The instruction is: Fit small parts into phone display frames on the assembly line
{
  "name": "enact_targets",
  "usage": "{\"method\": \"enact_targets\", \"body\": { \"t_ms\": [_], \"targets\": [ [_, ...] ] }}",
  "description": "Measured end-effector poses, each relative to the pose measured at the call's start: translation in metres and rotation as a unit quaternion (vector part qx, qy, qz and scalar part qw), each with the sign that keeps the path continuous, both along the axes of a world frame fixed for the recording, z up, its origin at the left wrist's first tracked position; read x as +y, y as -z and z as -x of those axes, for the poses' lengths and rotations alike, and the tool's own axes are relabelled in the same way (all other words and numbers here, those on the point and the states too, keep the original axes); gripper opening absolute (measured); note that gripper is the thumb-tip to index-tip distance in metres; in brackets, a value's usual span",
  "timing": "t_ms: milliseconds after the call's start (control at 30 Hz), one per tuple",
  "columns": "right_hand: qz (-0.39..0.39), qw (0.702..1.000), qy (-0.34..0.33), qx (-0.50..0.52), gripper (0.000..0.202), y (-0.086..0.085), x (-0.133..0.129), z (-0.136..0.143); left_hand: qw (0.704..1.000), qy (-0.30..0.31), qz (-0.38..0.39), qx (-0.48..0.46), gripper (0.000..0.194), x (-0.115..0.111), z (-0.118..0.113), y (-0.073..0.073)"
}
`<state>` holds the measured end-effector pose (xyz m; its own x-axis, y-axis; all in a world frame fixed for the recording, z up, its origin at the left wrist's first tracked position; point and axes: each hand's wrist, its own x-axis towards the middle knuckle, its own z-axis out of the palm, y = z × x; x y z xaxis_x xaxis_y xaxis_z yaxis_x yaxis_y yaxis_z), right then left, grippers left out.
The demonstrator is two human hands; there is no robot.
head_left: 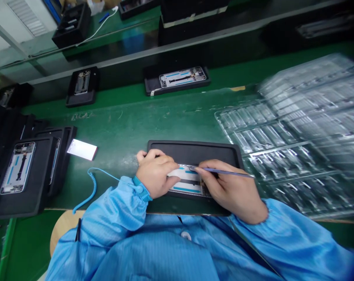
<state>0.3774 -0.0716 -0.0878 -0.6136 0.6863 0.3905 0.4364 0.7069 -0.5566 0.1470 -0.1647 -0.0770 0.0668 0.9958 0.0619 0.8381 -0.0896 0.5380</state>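
A phone frame [187, 181] with blue strips lies in a black tray [194, 150] at the table's front edge. My left hand [156, 175] rests on the frame's left end, its thumb and fingers pressed on the edge. Between the thumb and fingers of my right hand [229, 185] is a thin tool [228, 171], its shaft pointing right and its tip over the upper part of the frame. My right palm covers the frame's right end.
Clear plastic trays [282, 152] are piled at the right. Black trays with phone frames [18, 168] stand at the left, beside a white notepad [82, 149]. Another tray [177, 89] lies at the back. A blue coiled cord [92, 187] runs to my left wrist.
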Motion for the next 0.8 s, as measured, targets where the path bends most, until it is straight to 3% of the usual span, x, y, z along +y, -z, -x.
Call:
{"method": "enact_targets", "body": {
  "t_ms": [167, 367, 800],
  "targets": [
    [-0.006, 1.000, -0.006, 0.003, 0.022, 0.0018, -0.0003, -0.0006, 1.000, 0.002, 0.002, -0.003, 0.019, 0.0001, 0.0002, -0.0012],
    [0.008, 0.999, 0.042, 0.002, 0.023, 0.0046, -0.0001, -0.0052, 1.000, -0.002, 0.010, -0.003, 0.021, 0.0005, 0.0002, -0.0018],
    [0.010, 1.000, 0.018, 0.013, 0.016, 0.0062, -0.0023, -0.0055, 1.000, 0.000, -0.005, -0.004, 0.019, 0.0005, -0.0002, 0.0007]
  ]
}}
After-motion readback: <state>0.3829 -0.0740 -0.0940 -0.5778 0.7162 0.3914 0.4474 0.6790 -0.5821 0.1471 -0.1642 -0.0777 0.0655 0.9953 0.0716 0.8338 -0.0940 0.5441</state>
